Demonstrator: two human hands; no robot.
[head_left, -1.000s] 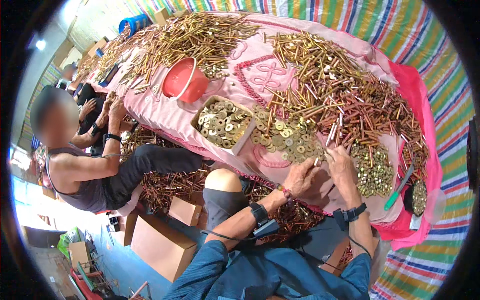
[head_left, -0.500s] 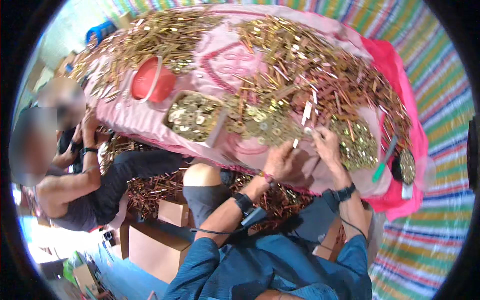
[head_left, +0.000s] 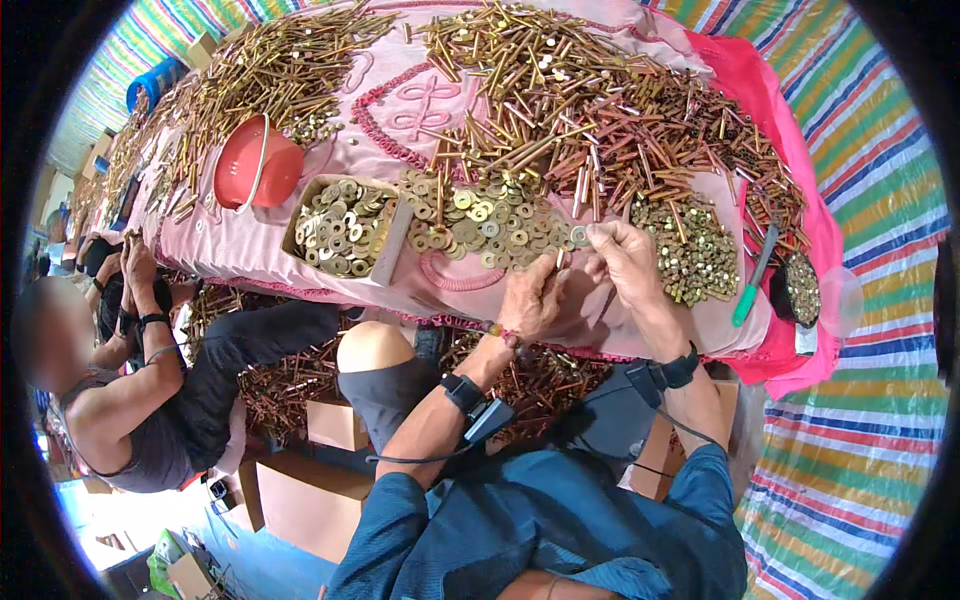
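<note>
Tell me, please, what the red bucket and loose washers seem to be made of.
The red bucket looks like smooth plastic, from its even colour and soft sheen. The loose washers seem mostly dull metal, perhaps brass: yellowish, with some glints.

A long, pink cloth-covered surface (head_left: 225, 245) bears a heap of brass-coloured rods (head_left: 270, 75) at ten o'clock, another heap (head_left: 610, 110) at two, a red bucket (head_left: 245, 172) at nine, an open carton (head_left: 393, 245) at eight, loose washers (head_left: 505, 232) at five, and short stubs (head_left: 690, 255) beside a green-handled tool (head_left: 745, 303) at four.

On the cloth (head_left: 190, 240), the box (head_left: 392, 245) stands between bucket (head_left: 285, 170) and loose washers (head_left: 510, 220).
</note>
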